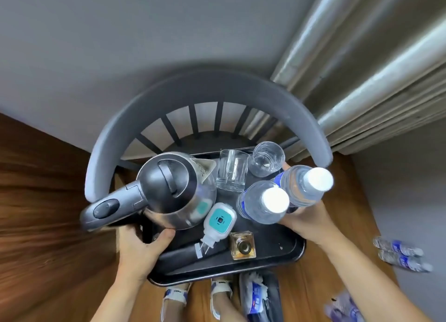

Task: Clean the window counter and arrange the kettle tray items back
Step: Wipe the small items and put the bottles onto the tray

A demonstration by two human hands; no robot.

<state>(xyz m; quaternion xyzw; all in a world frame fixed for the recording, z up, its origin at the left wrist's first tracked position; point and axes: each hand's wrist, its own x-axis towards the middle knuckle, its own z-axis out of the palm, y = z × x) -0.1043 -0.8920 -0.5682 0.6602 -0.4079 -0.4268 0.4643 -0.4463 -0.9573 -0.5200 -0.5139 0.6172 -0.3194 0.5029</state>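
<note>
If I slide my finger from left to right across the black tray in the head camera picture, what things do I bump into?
Kettle → white and teal plug-in device → square glass → small amber bottle → nearer water bottle → farther water bottle. The round glass overlaps, so I skipped it.

Grey chair (218, 97) (curved), wooden floor (48, 177)

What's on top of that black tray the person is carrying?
The tray carries a kettle, two glasses, two capped water bottles, a white teal-labelled gadget and a small amber bottle. Whatever lies beneath the kettle is hidden.
</note>
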